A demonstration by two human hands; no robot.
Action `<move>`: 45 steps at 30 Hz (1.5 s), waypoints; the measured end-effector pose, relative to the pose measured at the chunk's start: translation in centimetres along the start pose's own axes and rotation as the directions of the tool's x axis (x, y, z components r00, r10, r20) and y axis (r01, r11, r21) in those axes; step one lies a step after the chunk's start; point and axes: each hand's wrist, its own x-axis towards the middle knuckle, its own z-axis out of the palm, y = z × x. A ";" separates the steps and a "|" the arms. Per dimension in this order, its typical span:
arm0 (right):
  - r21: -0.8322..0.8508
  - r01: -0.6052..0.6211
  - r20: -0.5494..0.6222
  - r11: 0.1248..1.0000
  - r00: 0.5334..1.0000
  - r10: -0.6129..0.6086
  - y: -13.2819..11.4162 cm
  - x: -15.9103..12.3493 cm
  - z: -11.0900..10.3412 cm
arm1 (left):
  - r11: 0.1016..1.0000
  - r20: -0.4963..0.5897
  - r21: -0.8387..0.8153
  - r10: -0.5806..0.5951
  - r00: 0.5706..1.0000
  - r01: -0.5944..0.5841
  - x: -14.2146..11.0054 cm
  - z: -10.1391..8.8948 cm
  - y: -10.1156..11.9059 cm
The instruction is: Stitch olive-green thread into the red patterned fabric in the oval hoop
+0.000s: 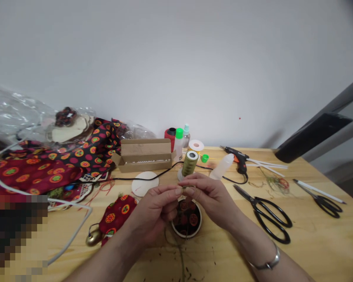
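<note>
The left hand (161,200) and right hand (208,194) are meeting above the dark round disc (194,221), thumbs and forefingers holding a tight pinch on what looks like thread (181,258), which is trailing below. They are apparently handling its fine end; the next move is probably calling for steady, light fingertips.

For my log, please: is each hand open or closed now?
Left hand: pinched closed; cannot tell on what.
Right hand: also pinched closed; cannot tell on what.
</note>
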 end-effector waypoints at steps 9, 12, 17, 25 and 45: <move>-0.013 -0.035 -0.105 0.999 0.994 0.033 -0.3 0.0 0.2 | 0.997 -0.055 0.081 0.017 0.998 -0.013 0.1 0.2 -0.2; -0.045 -0.023 -0.134 0.999 0.991 0.017 -0.3 0.1 0.1 | 0.993 -0.056 0.117 0.016 0.998 -0.010 0.1 0.2 -0.3; -0.113 -0.035 -0.116 0.993 0.993 0.022 -0.4 0.0 0.0 | 0.977 -0.068 0.213 0.038 0.997 -0.023 0.3 0.1 -0.6; -0.231 -0.075 -0.096 0.970 0.994 0.054 -0.8 -0.2 -0.2 | 0.936 -0.112 0.349 0.088 0.990 -0.044 0.0 0.6 -0.4; -0.256 -0.086 -0.079 0.963 0.995 0.068 -0.7 -0.1 -0.3 | 0.896 -0.074 0.429 0.164 0.984 -0.117 -0.3 0.7 -0.5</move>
